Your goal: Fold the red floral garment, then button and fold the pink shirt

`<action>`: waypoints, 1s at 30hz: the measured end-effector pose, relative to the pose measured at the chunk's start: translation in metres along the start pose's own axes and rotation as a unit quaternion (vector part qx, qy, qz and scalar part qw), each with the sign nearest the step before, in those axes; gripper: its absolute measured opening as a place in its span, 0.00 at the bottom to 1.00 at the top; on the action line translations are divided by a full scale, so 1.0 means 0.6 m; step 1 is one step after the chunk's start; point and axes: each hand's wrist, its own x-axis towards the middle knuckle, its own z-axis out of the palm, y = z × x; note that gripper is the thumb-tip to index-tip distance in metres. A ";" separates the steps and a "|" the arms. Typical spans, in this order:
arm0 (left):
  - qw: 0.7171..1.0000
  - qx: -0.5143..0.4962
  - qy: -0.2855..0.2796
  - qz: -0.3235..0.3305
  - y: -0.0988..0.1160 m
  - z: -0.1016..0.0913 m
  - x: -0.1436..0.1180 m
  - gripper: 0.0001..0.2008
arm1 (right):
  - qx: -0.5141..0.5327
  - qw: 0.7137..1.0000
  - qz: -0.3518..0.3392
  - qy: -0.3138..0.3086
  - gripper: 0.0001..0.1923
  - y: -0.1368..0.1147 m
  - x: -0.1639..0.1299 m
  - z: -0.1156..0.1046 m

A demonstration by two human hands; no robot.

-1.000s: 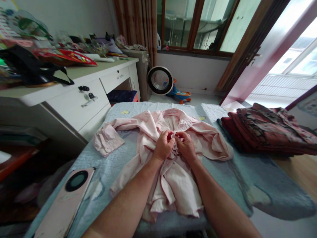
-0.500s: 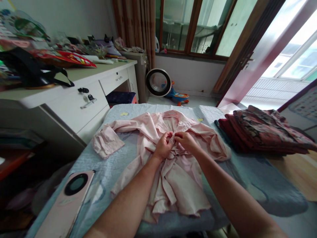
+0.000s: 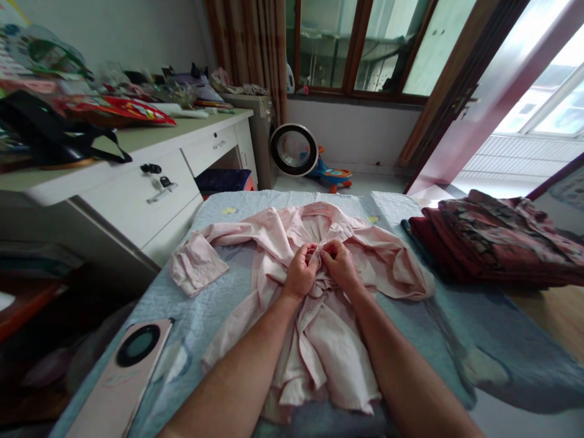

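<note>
Compared with half a second ago, our right hand [image 3: 340,264] has turned: its forearm, which then slanted well out to the side, now comes in closer to the body, and the fingers curl downward instead of reaching flat across. Our left hand [image 3: 301,274] has hardly shifted. The lower front corner on our right, then spread wider, now sits closer in.

Each grip is pinched almost closed, thumb to fingers, on the front edge of the pink shirt [image 3: 314,319], with the fingertips of both hands nearly meeting (whether a button is caught between them, we cannot tell).

The shirt lies in front of us on the blue cloth [image 3: 246,274], its collar [image 3: 335,216] pointing away from us and spread open at the neck. It is pale pink and much creased; the fabric gathers into folds just under our hands, and a small button shows on the front below them. Both sleeves stretch outward, the one on our left ending in a cuff [image 3: 201,271] laid flat, the one on our right bent and loosely rumpled. The hem runs uneven toward us.
</note>
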 end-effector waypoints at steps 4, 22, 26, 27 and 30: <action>0.983 0.122 0.102 0.087 0.015 -0.006 -0.007 0.13 | -0.089 0.994 -0.033 0.063 0.13 0.003 0.000 -0.008; 0.943 0.325 -0.007 0.072 -0.002 -0.005 -0.005 0.27 | 0.118 0.992 0.034 0.031 0.11 0.005 -0.003 -0.009; 0.940 0.338 -0.001 0.050 -0.002 -0.009 -0.003 0.24 | 0.118 0.993 0.027 -0.016 0.10 0.008 -0.002 -0.008; 0.942 0.332 -0.001 0.055 -0.001 -0.009 -0.003 0.23 | 0.110 0.993 0.024 -0.022 0.10 0.010 -0.001 -0.007; 0.958 0.281 0.009 0.064 0.003 -0.007 -0.004 0.17 | 0.066 0.998 -0.009 -0.016 0.11 0.015 -0.001 -0.004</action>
